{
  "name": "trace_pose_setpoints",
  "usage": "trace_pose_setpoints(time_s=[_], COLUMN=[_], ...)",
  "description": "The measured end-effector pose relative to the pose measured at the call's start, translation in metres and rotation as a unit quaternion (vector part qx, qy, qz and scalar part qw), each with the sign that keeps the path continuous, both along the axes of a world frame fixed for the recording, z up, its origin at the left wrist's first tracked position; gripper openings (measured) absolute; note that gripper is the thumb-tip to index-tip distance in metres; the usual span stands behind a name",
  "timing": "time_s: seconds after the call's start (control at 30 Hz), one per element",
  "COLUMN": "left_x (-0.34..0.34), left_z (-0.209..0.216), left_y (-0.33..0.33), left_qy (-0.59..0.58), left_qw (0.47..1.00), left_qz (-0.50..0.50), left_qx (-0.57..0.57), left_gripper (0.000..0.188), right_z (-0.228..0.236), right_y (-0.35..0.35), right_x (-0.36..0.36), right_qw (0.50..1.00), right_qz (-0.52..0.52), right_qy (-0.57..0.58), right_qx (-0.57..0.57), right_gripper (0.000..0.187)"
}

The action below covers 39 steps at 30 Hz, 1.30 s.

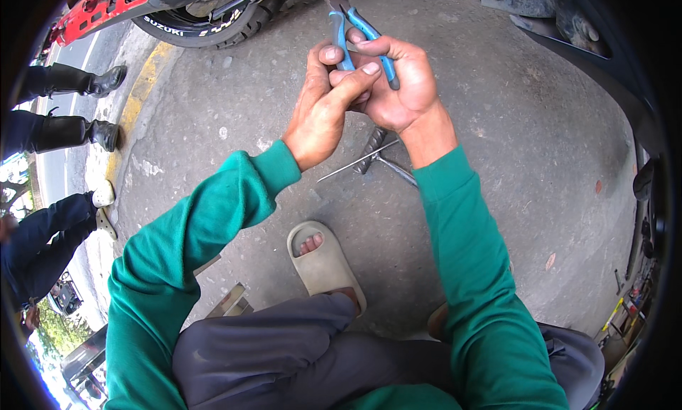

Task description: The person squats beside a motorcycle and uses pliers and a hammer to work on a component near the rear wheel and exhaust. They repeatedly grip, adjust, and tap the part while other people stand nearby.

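My right hand grips a pair of blue-handled pliers, its jaws pointing up toward a motorcycle wheel. My left hand presses against the right one, thumb and fingers closed around the left pliers handle. Whether anything sits in the jaws is hidden. Both arms wear green sleeves. Below the hands, metal rod tools with a dark grip lie on the concrete.
A motorcycle rear tyre and red frame part stand at the top left. Dark bodywork fills the top right. My sandalled foot rests on the ground. Other people's boots and legs stand at the left, beside a yellow kerb.
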<state>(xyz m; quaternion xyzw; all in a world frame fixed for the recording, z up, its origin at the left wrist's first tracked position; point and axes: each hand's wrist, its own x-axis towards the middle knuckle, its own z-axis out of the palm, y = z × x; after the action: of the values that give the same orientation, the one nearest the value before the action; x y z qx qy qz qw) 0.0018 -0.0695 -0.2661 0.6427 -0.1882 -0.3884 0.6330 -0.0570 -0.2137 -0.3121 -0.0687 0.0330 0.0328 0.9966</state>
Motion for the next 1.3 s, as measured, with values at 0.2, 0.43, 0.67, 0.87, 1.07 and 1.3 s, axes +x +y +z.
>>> trace_pose_setpoints(time_s=[0.2, 0.43, 0.67, 0.87, 1.07, 1.3], left_x=[-0.005, 0.013, 0.008, 0.006, -0.005, 0.014], left_z=[0.004, -0.008, -0.011, -0.013, -0.016, -0.004], left_y=[-0.011, -0.015, -0.024, -0.031, -0.029, -0.015], left_qy=[-0.014, -0.014, -0.029, -0.091, -0.202, -0.006], left_qw=[0.999, 0.997, 0.995, 0.990, 0.976, 0.995], left_qz=[0.027, -0.009, -0.054, -0.053, 0.051, 0.057], left_qx=[0.035, 0.071, 0.080, 0.098, 0.067, 0.078], left_gripper=[0.056, 0.068, 0.057, 0.057, 0.069, 0.047], right_z=[0.000, -0.004, -0.022, -0.027, -0.014, 0.015], right_y=[-0.004, -0.021, -0.050, -0.044, -0.011, 0.016], right_x=[-0.001, -0.005, -0.008, -0.003, 0.001, 0.010], right_qw=[1.000, 0.983, 0.968, 0.992, 0.999, 0.976], right_qz=[0.015, -0.018, 0.010, 0.038, -0.015, -0.086], right_qy=[-0.003, 0.022, 0.000, -0.069, -0.030, 0.137], right_qx=[0.025, -0.182, -0.249, -0.096, 0.024, -0.144], right_gripper=[0.016, 0.024, 0.027, 0.030, 0.030, 0.011])
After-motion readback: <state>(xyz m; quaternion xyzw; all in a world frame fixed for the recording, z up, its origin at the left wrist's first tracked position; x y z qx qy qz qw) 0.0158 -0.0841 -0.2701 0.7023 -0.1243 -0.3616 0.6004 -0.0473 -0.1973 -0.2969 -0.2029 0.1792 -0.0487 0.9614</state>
